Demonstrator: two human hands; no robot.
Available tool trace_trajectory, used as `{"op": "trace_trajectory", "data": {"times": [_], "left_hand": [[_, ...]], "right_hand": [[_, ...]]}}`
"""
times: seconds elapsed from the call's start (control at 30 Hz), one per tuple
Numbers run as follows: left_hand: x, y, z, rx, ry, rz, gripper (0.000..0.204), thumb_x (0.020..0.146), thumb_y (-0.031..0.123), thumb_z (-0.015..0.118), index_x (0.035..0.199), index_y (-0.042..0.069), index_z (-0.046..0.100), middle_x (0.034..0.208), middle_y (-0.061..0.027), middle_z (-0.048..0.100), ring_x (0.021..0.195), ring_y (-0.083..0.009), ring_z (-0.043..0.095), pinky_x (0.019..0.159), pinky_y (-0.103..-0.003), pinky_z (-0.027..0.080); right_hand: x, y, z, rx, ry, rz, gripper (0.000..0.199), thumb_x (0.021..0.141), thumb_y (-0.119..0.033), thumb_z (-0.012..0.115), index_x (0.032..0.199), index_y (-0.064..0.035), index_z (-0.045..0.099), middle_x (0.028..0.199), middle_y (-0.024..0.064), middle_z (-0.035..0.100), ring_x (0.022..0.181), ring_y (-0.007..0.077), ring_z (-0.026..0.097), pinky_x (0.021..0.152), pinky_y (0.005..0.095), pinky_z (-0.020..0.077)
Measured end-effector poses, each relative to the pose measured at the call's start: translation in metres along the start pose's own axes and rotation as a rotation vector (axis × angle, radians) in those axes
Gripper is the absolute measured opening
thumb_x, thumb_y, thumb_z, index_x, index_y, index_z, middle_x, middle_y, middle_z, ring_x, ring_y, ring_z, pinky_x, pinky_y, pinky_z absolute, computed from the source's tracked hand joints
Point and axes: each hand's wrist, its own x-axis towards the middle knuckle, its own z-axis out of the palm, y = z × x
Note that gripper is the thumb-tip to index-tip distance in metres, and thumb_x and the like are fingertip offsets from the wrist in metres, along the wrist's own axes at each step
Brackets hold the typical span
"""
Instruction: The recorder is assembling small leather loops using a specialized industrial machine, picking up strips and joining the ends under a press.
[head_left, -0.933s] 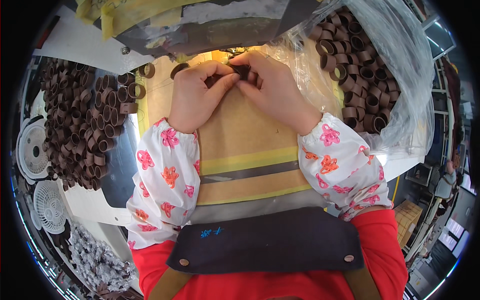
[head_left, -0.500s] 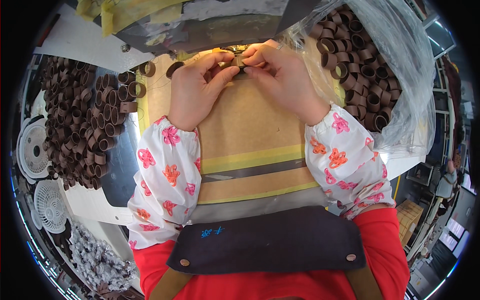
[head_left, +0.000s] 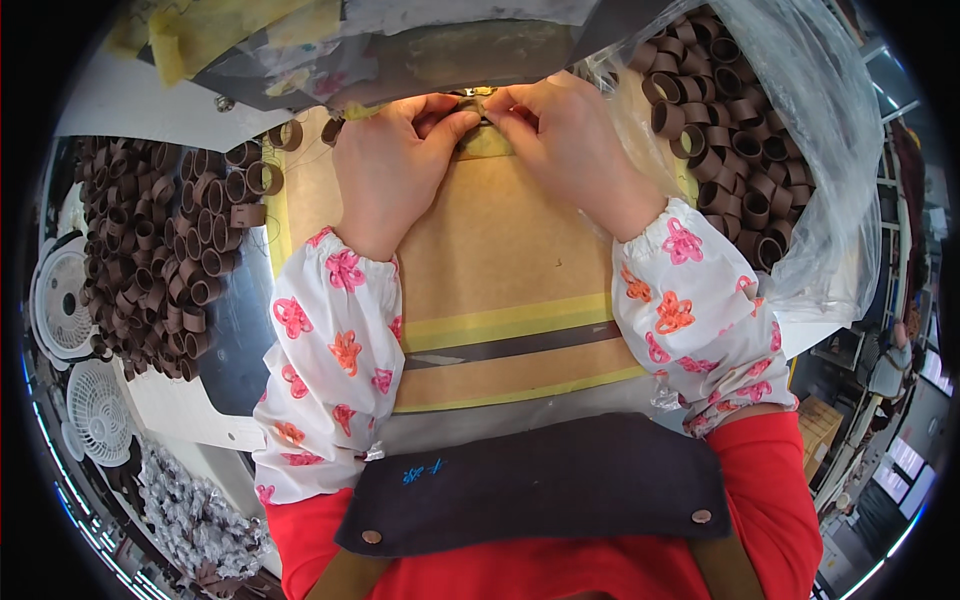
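Note:
Under the front of a dark machine head (head_left: 450, 62), my left hand (head_left: 390, 165) and my right hand (head_left: 570, 150) meet with fingertips nearly together. Both pinch a small brown band loop (head_left: 484, 119), which is mostly hidden by the fingers. Thumbs point inward on each side of it. Just behind the fingertips, a lit metal part (head_left: 476, 92) of the machine shows. Below the hands lies a tan work surface (head_left: 510, 230) edged with yellow tape.
A large heap of brown loops (head_left: 130, 240) lies on the left. More brown loops (head_left: 745, 145) sit in a clear plastic bag (head_left: 835, 190) on the right. Two loose loops (head_left: 286, 135) lie beside the machine. White fans (head_left: 100, 410) stand at far left.
Both hands have shifted slightly toward the machine with the loop, which shows less between the fingers. The whole view has tilted a little.

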Motion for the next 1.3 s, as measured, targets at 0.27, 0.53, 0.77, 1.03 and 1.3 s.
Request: {"op": "trace_trajectory", "data": {"times": [0.27, 0.53, 0.77, 1.03, 1.3], "left_hand": [[0.0009, 0.0002, -0.0019, 0.04, -0.028, 0.002, 0.026, 0.074, 0.022, 0.07, 0.088, 0.0, 0.067, 0.065, -0.0045, 0.064, 0.058, -0.0062, 0.056, 0.055, -0.021, 0.043], [0.0036, -0.0021, -0.0007, -0.092, -0.056, 0.01, 0.025, 0.074, 0.022, 0.07, 0.084, 0.0, 0.067, 0.058, -0.002, 0.059, 0.051, -0.0073, 0.05, 0.051, -0.023, 0.041], [0.0034, -0.0086, 0.0001, -0.044, -0.001, 0.075, 0.026, 0.072, 0.026, 0.069, 0.08, 0.001, 0.066, 0.052, -0.0043, 0.055, 0.044, -0.016, 0.051, 0.049, -0.028, 0.04], [0.0021, -0.0046, 0.0015, -0.025, 0.012, 0.092, 0.026, 0.072, 0.026, 0.069, 0.081, 0.002, 0.067, 0.052, -0.0034, 0.055, 0.045, -0.0164, 0.051, 0.049, -0.029, 0.039], [0.0039, -0.002, 0.0022, 0.036, 0.002, 0.118, 0.027, 0.071, 0.027, 0.069, 0.081, 0.002, 0.066, 0.053, -0.0037, 0.054, 0.046, -0.0166, 0.051, 0.049, -0.029, 0.04]], "right_hand": [[0.0009, -0.0022, -0.0004, -0.029, -0.017, 0.029, 0.007, 0.073, -0.001, 0.059, 0.072, 0.0036, 0.054, 0.073, 0.0182, 0.054, 0.07, 0.036, 0.054, 0.061, 0.0416, 0.0439], [-0.0003, -0.0017, -0.0005, -0.142, -0.002, 0.064, 0.006, 0.074, -0.007, 0.059, 0.074, -0.0007, 0.056, 0.069, 0.0129, 0.057, 0.067, 0.0312, 0.056, 0.059, 0.0399, 0.0443], [0.0016, -0.0031, 0.0001, -0.249, -0.037, 0.107, 0.008, 0.072, -0.013, 0.06, 0.072, -0.0053, 0.06, 0.069, 0.0101, 0.058, 0.067, 0.028, 0.058, 0.057, 0.0387, 0.0446], [0.0017, -0.0051, 0.0005, -0.242, -0.044, 0.108, 0.007, 0.071, -0.012, 0.06, 0.069, -0.0058, 0.06, 0.069, 0.0086, 0.059, 0.069, 0.0268, 0.058, 0.059, 0.0387, 0.0454], [-0.0015, 0.0001, -0.0014, -0.21, -0.009, 0.102, 0.007, 0.072, -0.012, 0.06, 0.069, -0.0055, 0.059, 0.07, 0.0081, 0.058, 0.071, 0.0264, 0.058, 0.061, 0.0396, 0.0455]]}}
